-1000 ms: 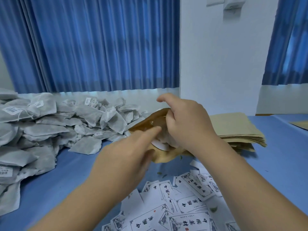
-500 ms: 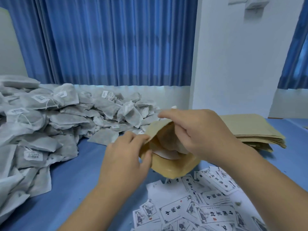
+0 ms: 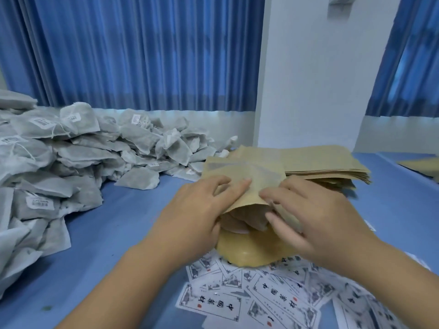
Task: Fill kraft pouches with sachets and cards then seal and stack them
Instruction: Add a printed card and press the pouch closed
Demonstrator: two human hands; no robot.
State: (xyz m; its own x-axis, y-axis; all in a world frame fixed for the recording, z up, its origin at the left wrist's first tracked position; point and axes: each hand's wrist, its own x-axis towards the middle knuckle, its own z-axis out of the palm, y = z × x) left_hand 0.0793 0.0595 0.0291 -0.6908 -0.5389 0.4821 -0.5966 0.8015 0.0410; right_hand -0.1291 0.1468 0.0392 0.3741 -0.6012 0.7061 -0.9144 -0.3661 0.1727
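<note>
Our left hand (image 3: 197,217) has its fingers laid nearly straight on the upper panel of the kraft pouch (image 3: 249,176), with what looks like the thumb tucked inside the mouth, so the lip is pinched lightly between them. Our right hand (image 3: 316,222) is spread and almost flat. Its fingertips press the same panel and the mouth's 3 o'clock corner, clasping nothing that we can see.

The pouch lies at the centre of the blue table (image 3: 118,233), its mouth gaping towards us at 6 o'clock. A pale sachet (image 3: 247,222) shows inside. We cannot tell whether a card is in there too.

We judge the step in hand to be closing the mouth. To do it well, we should:
- push the contents deep, clear of the lip;
- bring both lips level;
- press from the middle out to 3 and 9 o'clock, so that no crease or trapped air is left in the seal.

Loose printed cards (image 3: 268,295) lie fanned under and in front of the pouch at 6 o'clock, and one could slip out with it. The stack of empty pouches (image 3: 320,160) sits just behind at 2 o'clock. The heap of sachets (image 3: 71,162) fills 9 to 10 o'clock.
</note>
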